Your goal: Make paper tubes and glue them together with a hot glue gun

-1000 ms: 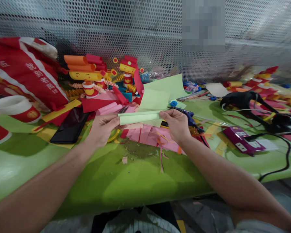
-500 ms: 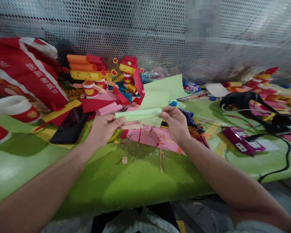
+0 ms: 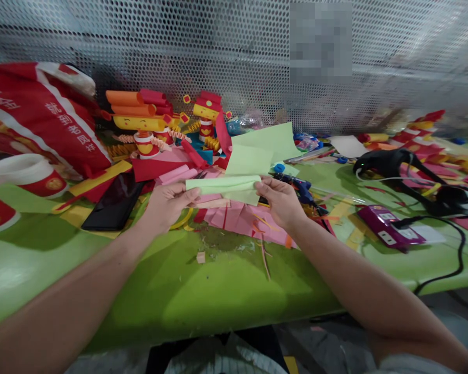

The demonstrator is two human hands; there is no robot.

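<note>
A strip of pale green paper (image 3: 223, 184), rolled or folded lengthwise, is stretched level between my two hands above the table. My left hand (image 3: 169, 203) pinches its left end, thumb on the near side. At the other end, my right hand (image 3: 283, 201) grips it between thumb and fingers. Behind the strip lie larger pale green sheets (image 3: 267, 143). Pink paper pieces (image 3: 234, 222) are spread on the table below. Just right of my right hand is a blue tool (image 3: 304, 188), possibly a glue gun, partly hidden.
Paper figures (image 3: 140, 122) stand at the back left beside a red bag (image 3: 62, 119). A black phone (image 3: 115, 202) and paper cups (image 3: 31, 174) are at left. To the right are a purple power strip (image 3: 390, 228) with a black cable and a black headset-like strap (image 3: 405, 161).
Both hands keep hold of the green paper strip. My right hand has shifted slightly left and down, and the strip's fold looks a little different. The view has moved slightly.
</note>
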